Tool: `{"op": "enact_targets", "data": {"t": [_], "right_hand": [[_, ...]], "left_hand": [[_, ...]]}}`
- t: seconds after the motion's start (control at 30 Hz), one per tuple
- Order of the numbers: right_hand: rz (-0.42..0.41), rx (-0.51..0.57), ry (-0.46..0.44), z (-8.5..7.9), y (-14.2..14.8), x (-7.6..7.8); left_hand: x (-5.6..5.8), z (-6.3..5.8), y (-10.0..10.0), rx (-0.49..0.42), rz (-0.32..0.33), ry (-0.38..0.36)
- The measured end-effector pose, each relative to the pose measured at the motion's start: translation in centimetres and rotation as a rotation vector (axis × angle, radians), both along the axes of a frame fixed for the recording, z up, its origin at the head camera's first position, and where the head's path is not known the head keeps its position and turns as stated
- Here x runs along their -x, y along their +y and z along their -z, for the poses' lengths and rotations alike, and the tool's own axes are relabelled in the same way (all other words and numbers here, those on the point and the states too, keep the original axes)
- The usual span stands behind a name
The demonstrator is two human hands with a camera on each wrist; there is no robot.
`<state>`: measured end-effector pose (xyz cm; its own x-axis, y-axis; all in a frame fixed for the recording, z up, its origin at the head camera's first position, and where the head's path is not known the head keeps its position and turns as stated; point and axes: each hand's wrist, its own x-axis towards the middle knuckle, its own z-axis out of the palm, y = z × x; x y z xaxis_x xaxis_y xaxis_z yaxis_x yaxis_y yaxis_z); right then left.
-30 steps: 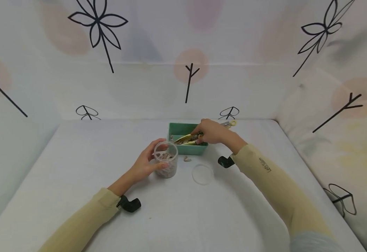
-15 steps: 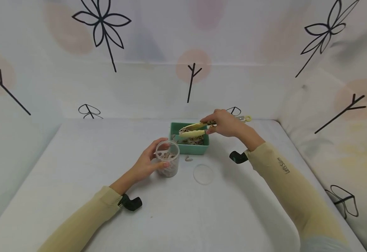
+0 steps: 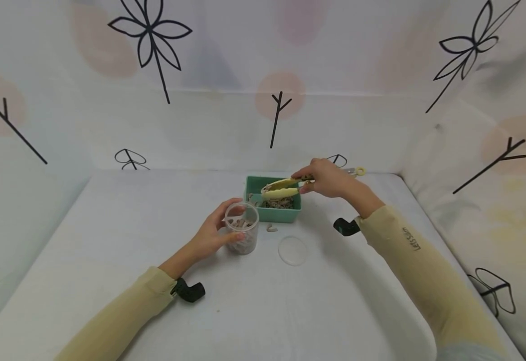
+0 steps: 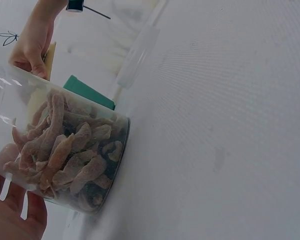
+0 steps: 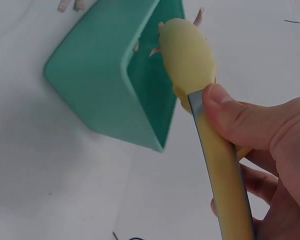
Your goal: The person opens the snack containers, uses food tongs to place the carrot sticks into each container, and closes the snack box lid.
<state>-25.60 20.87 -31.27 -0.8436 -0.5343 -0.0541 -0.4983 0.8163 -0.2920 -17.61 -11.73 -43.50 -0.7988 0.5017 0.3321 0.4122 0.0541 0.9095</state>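
My left hand [image 3: 209,231] grips a clear plastic jar [image 3: 243,244] standing upright on the table. Inside it, in the left wrist view, lie many wrinkled, brownish dried strips [image 4: 85,172], filling a good part of it. My right hand [image 3: 329,179] holds yellow-headed tongs [image 3: 281,193] with metal arms, thumb on one arm and fingers on the other. The tong heads hover over a green rectangular box [image 3: 277,216], with bits of the strips poking out at their edges [image 5: 199,17]. More strips [image 3: 281,202] lie in the box.
A thin clear round lid [image 3: 292,250] lies flat right of the jar. One loose strip [image 3: 272,228] rests on the white tablecloth [image 3: 263,311] in front of the box. A patterned cloth wall [image 3: 226,130] stands behind the table.
The tongs have come up out of the green box, with my right hand moving up and to the right; pieces now show between the heads. My left hand and the jar have stayed put.
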Motion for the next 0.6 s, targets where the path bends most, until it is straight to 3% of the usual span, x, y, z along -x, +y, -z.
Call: {"op": "enact_targets", "data": {"t": [0.3,0.6], "right_hand": [[0.000,0.037,0.010,-2.5,0.1,-1.0],[-0.117,0.167,0.016,-4.9,-1.3,-3.4]], "left_hand": [[-0.1,-0.2,0.0,0.013,-0.005,-0.010],[-0.1,-0.2,-0.1,0.012,-0.005,-0.016]]}}
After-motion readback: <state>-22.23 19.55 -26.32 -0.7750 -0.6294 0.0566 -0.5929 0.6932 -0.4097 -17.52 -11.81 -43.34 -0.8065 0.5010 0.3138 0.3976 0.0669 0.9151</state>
